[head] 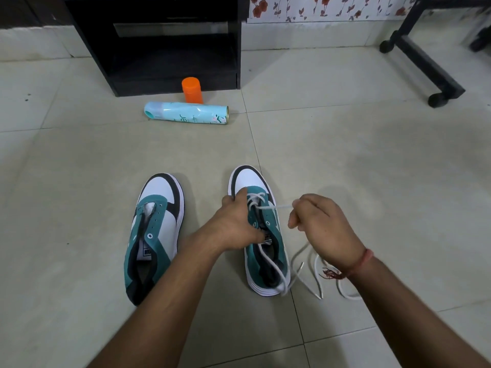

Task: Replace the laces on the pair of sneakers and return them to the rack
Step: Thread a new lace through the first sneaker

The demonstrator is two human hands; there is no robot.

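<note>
Your left hand [233, 224] grips the right sneaker [261, 235]; your right hand [318, 224] pinches its lace [281, 207] taut beside it. Unlaced sneaker [154, 232] left of grip; spray can [186, 113] and orange cap [191, 90] well beyond, unobstructing.

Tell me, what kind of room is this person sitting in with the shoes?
Probably a room in a home, with the person working on the tiled floor. Flowered wallpaper covers the far wall, a low black cabinet stands against it, and a spray can lies beside two sneakers.
</note>
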